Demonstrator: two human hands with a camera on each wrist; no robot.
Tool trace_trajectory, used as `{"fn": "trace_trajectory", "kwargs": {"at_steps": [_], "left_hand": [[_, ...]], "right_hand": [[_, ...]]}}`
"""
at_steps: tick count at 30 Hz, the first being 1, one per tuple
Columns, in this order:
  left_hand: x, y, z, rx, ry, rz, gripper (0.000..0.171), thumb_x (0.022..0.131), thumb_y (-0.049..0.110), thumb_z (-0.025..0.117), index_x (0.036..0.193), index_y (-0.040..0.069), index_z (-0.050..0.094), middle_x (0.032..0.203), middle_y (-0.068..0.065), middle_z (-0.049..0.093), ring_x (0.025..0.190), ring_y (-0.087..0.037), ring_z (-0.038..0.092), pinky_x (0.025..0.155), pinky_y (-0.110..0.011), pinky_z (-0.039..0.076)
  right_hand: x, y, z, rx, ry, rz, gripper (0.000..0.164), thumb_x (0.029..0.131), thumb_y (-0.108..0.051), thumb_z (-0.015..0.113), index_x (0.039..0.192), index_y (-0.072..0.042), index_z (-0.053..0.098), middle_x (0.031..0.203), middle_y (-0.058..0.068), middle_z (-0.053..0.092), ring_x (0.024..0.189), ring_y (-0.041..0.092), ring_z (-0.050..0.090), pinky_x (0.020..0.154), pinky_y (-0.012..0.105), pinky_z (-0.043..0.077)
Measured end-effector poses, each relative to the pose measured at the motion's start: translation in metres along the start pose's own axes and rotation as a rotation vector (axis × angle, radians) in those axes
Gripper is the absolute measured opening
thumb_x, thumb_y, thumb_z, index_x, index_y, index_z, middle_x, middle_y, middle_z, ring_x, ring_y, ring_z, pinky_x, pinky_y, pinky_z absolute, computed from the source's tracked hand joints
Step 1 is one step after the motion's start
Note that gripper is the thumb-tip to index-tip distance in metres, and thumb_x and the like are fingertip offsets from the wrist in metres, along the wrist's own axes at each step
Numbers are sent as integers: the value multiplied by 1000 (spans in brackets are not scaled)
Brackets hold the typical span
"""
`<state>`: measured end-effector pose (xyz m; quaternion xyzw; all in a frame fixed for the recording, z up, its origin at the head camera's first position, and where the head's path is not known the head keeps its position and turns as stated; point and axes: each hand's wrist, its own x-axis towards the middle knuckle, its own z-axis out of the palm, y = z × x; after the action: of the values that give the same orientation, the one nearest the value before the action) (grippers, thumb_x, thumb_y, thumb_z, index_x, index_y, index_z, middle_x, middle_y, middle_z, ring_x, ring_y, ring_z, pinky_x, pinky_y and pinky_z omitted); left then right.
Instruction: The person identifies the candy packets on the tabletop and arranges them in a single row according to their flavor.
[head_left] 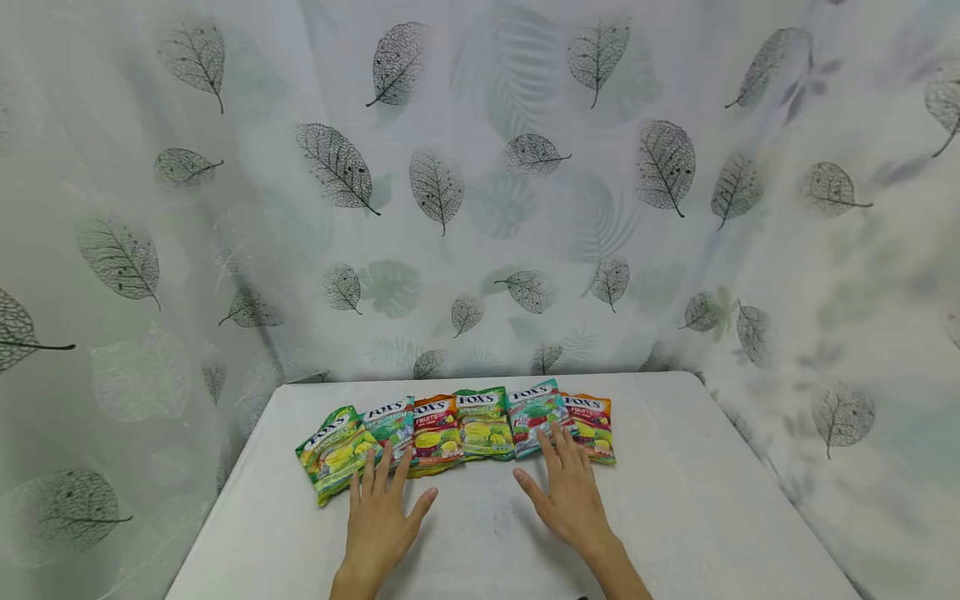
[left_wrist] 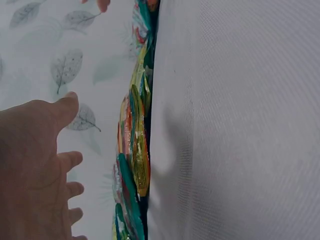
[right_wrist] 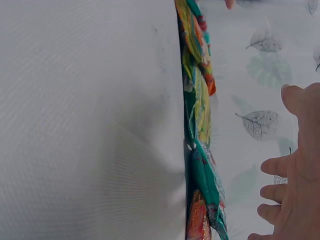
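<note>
L hand (head_left: 382,521): bare, back up, wrist entering from btm edge, fingers pointing fwd twd the L end of the pack row; hovers above surface, shadow below. In L wrist view, gap btwn fingertips and packs.
L fingers: spread, near straight, thumb out to R; pinching nothing.
R hand (head_left: 573,500): bare, back up, forearm slanting in from btm R, fingers fwd and a bit L; hovers above surface, tips in front of the R teal pack's lower edge in head view, but apart from packs in R wrist view.
R fingers: slightly spread, near straight, thumb well out to L; holding nothing.
Pack row: six glossy FOX'S plastic sweet packs, side by side near far edge of surface, several overlapping.
L end: green-yellow pillow-shaped plastic pack (head_left: 330,467), tilted, nearest to L fingertips w/ teal-red plastic pack (head_left: 393,425) beside.
Middle: orange-red plastic FRUITS pack (head_left: 437,437), yellow edge showing under btm; then upright green plastic pack w/ yellow print (head_left: 486,429).
R end: R teal plastic pack (head_left: 534,417), tilted slightly; orange plastic pack (head_left: 597,425), L edge tucked behind.
Surface: white, flat, fine-textured surface (head_left: 480,550).
Bkgd: white cloth curtain w/ grey leaf prints (head_left: 480,342), behind and at both sides.
</note>
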<state>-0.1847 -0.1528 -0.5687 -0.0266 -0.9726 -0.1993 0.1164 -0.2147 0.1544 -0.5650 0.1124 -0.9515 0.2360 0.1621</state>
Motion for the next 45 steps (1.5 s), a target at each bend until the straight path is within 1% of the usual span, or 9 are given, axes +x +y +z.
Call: {"fn": "trace_trajectory", "kwargs": {"at_steps": [8, 11, 22, 25, 29, 32, 37, 41, 45], "left_hand": [[0, 5, -1, -11, 45, 27, 80, 97, 64, 61, 161, 17, 43, 169, -17, 29, 156, -46, 18, 120, -70, 14], [0, 7, -1, -11, 46, 30, 81, 98, 64, 60, 160, 16, 43, 169, -17, 29, 156, -46, 18, 120, -70, 15], [2, 13, 2, -39, -32, 14, 81, 100, 65, 54, 162, 15, 39, 171, -16, 23, 157, -46, 13, 122, -68, 14], [4, 15, 4, -51, -42, 13, 79, 101, 62, 56, 162, 15, 40, 171, -16, 23, 157, -46, 14, 121, -68, 16], [9, 19, 8, -66, -51, 15, 77, 101, 59, 58, 162, 15, 40, 172, -16, 22, 157, -46, 14, 122, -67, 16], [13, 23, 11, -65, -50, 29, 76, 101, 58, 59, 162, 16, 40, 172, -16, 22, 157, -46, 14, 122, -66, 17], [19, 33, 16, -87, -66, 50, 77, 101, 59, 58, 163, 16, 38, 172, -16, 21, 157, -45, 13, 121, -67, 19], [23, 41, 19, -119, -92, 37, 76, 102, 59, 56, 164, 19, 37, 170, -15, 27, 158, -45, 13, 119, -69, 23], [26, 49, 22, -143, -91, 28, 73, 103, 59, 55, 163, 21, 38, 167, -12, 35, 157, -44, 16, 120, -67, 23]], "right_hand": [[0, 1, 2, 1, 15, -1, 85, 100, -67, 54, 159, -8, 42, 169, 17, 29, 156, 39, 25, 121, 66, 21], [0, 1, 2, -1, 10, 4, 84, 100, -66, 54, 159, -7, 43, 169, 17, 29, 156, 39, 26, 121, 65, 21], [0, 4, 3, -3, 2, 25, 86, 101, -68, 50, 158, -6, 43, 169, 18, 30, 156, 38, 25, 122, 64, 20], [1, 6, 4, -9, 7, 29, 85, 101, -68, 50, 158, -6, 43, 168, 18, 30, 156, 38, 26, 122, 64, 21], [3, 9, 4, -14, 12, 39, 83, 101, -65, 53, 158, -5, 44, 168, 18, 31, 156, 38, 27, 121, 66, 22], [4, 11, 4, -18, 9, 50, 82, 101, -63, 56, 158, -5, 44, 168, 19, 31, 155, 39, 27, 120, 66, 23], [7, 15, 3, -29, 11, 53, 82, 102, -63, 54, 157, -3, 44, 167, 21, 30, 154, 43, 27, 119, 67, 25], [11, 19, 3, -36, 11, 60, 82, 102, -63, 54, 156, -3, 45, 168, 21, 29, 154, 43, 27, 119, 68, 26], [15, 23, 4, -43, 8, 69, 81, 101, -62, 55, 155, -3, 46, 168, 21, 29, 155, 42, 26, 119, 67, 25]]}}
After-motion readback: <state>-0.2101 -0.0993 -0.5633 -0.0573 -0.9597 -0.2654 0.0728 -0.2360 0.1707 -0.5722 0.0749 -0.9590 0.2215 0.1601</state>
